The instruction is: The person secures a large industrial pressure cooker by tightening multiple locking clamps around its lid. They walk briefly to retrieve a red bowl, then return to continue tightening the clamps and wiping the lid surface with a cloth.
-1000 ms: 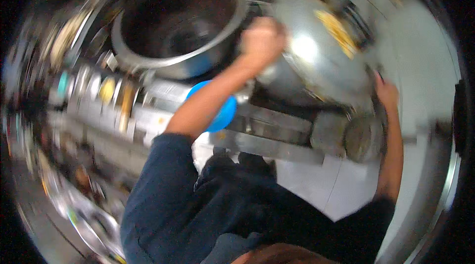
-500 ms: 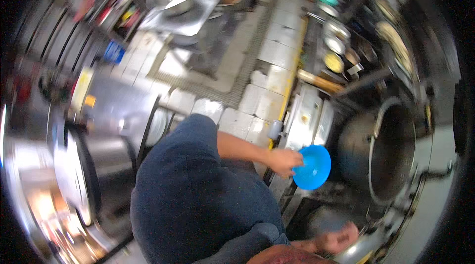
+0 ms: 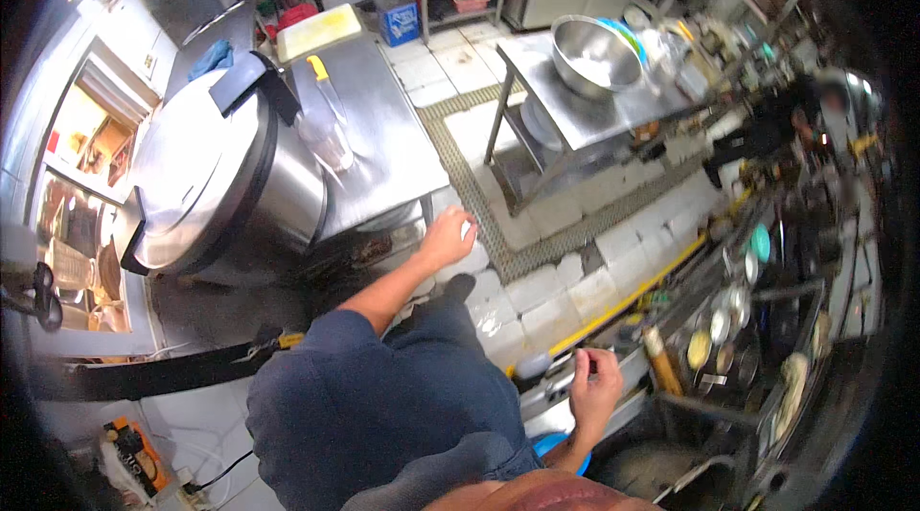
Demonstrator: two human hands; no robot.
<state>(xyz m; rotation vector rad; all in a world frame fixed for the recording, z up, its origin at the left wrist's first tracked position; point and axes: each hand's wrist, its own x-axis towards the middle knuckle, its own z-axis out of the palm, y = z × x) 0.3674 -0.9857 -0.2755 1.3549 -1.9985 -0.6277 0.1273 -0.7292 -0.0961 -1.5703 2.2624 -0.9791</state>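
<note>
My left hand (image 3: 449, 238) hangs over the tiled floor, near the corner of a steel table (image 3: 398, 157). Its fingers are curled in and I see nothing held. My right hand (image 3: 598, 386) is raised beside the stove side, thumb apart from loosely bent fingers, with nothing visible between them. A blue bowl (image 3: 548, 442) shows partly below my right forearm, mostly hidden by the arm and my clothes. On the steel table lie a yellow-handled knife (image 3: 320, 73) and a clear plastic item (image 3: 329, 139). A big lidded steel pot (image 3: 216, 176) stands to their left.
A steel bowl (image 3: 596, 56) sits on another steel table (image 3: 613, 118) ahead. A floor grating (image 3: 470, 190) frames lighter tiles. On the right, a yellow-edged counter (image 3: 632, 295) carries small bowls; a large dark pot (image 3: 661, 473) is at lower right. A person (image 3: 767, 133) stands far right.
The view has swung right. My left hand, which held the blue bowl's rim, is now away from it over the floor. My right hand has risen from the lower right; the bowl sits below its forearm.
</note>
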